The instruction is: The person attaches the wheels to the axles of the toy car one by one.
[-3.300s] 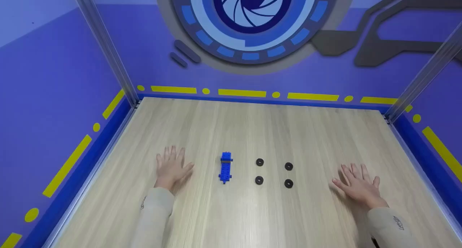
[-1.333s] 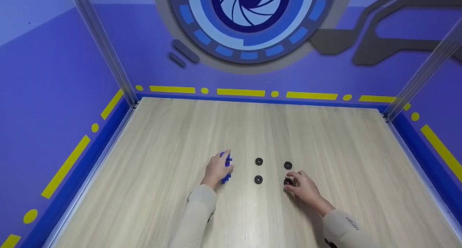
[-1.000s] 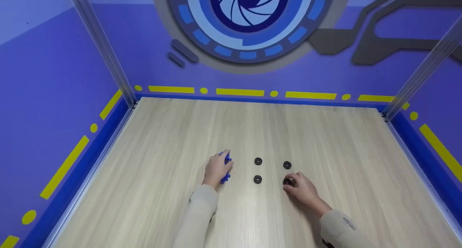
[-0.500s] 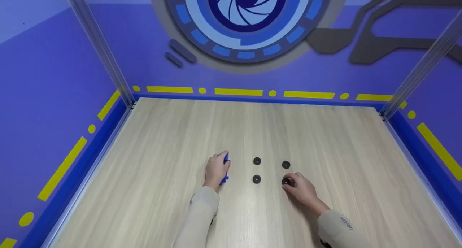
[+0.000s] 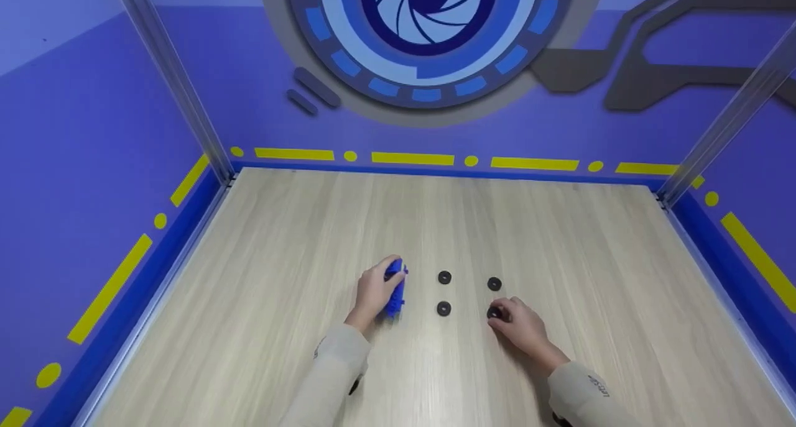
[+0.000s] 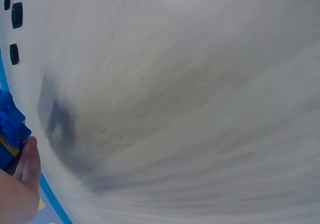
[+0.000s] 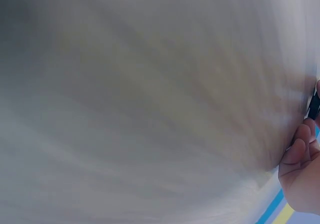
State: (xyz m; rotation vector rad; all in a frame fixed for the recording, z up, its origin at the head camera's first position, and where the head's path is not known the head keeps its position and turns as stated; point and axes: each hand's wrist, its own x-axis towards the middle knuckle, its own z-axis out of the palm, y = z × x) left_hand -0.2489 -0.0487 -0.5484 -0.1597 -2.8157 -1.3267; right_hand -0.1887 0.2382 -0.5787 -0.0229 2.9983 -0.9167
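Observation:
My left hand (image 5: 372, 290) grips a blue toy car chassis (image 5: 396, 299) made of studded building bricks, thumb on its right side. In the left wrist view, the chassis (image 6: 11, 119) stands off the tabletop, with a blurred shadow beside it. My right hand (image 5: 524, 330) pinches a black toy wheel (image 5: 493, 314) between thumb and fingertips, at the table surface. The right wrist view shows just a dark sliver of that wheel (image 7: 314, 106) at its edge. Three similar wheels lie flat: one behind the pinched one (image 5: 494, 283), and two between the hands (image 5: 444, 277) (image 5: 443, 309).
The wood-grain table (image 5: 435, 228) extends around both hands. Blue-purple panels with yellow dashes enclose it at the back wall (image 5: 410, 132) and both sides. Metal posts (image 5: 180, 85) stand at the back corners.
Both hands came inward from flat on the table to the chassis and the near right wheel. In the last half second, the left hand lifted and tilted the chassis, while the right stayed at the wheel.

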